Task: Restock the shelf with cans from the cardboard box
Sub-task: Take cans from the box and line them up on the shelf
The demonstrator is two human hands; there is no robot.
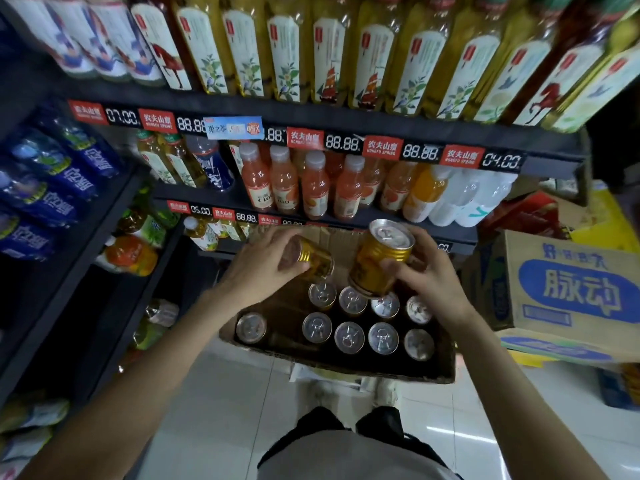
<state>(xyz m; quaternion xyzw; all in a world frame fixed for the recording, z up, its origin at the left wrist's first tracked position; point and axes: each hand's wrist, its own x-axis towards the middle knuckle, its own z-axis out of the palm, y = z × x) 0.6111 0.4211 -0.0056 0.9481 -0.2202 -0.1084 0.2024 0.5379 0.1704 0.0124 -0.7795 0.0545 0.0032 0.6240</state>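
Observation:
An open cardboard box point(346, 370) stands on the floor in front of the shelf and holds several gold cans point(349, 337) with silver tops. My left hand point(263, 268) grips one gold can point(317, 259), tilted on its side above the box's far left. My right hand point(426, 271) holds a second gold can point(379, 261) by its side, nearly upright and lifted above the cans in the box. The black shelf point(349, 220) rises just behind the box.
The shelf rows carry tea bottles point(287, 53) on top and orange juice bottles point(315, 188) below, with red and black price strips. Blue bottles point(52, 181) fill a rack on the left. A blue-printed carton point(568, 289) sits to the right of the box. White tiled floor point(221, 403) lies below.

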